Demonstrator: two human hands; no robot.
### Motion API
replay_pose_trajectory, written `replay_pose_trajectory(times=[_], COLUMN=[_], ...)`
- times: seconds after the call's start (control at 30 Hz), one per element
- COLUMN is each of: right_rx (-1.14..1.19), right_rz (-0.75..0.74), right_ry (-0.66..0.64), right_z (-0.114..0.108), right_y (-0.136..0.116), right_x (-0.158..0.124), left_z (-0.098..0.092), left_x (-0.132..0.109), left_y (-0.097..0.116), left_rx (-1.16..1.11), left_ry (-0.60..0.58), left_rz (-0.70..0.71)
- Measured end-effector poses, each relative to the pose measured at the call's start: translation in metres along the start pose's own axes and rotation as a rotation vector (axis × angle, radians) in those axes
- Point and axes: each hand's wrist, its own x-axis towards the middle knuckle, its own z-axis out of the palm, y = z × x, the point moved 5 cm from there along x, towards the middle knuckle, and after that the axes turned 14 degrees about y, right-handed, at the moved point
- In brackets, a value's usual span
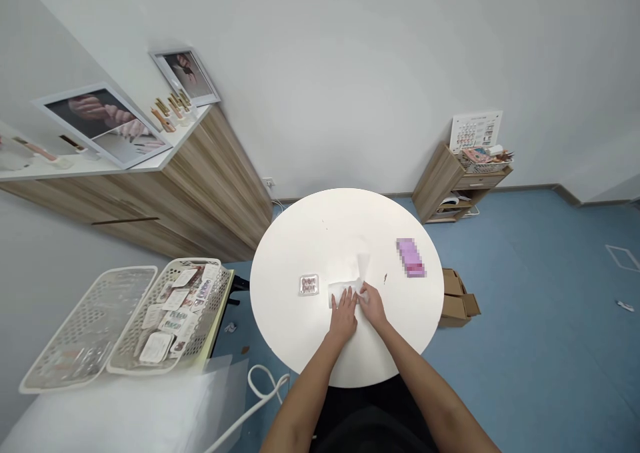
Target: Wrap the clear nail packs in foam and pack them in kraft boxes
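My left hand (343,316) lies on a white sheet (340,293), fingers down, on the round white table (300,253). My right hand (373,305) sits beside it, its fingertips gathered on the sheet's right end. A thin clear film (363,264) rises from the sheet toward the far side. To the left stands a small clear tray of press-on nails (309,284), apart from both hands. A blurred pink box (411,258) lies at the table's right, beyond my right hand. Part of the sheet is hidden under my hands.
A white slotted basket (173,313) of nail packets and its open lid stand to the left. A white cable loops by the table. Cardboard boxes sit on the blue floor at right. Wooden cabinets hold framed nail pictures and a basket.
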Motion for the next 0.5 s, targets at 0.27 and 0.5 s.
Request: replay_pose_trajectory(times=[0.27, 0.5], right_rx=[-0.227, -0.340], right_rz=[-0.269, -0.416], right_ry=[-0.226, -0.363], right_z=[0.008, 0.007], right_y=[-0.012, -0.028], right_x=[-0.033, -0.001], left_z=[-0.012, 0.019], left_x=[-0.023, -0.037], left_y=[-0.039, -0.064], left_rx=[-0.382, -0.638], left_ry=[0.369, 0.381], left_rz=[-0.404, -0.947])
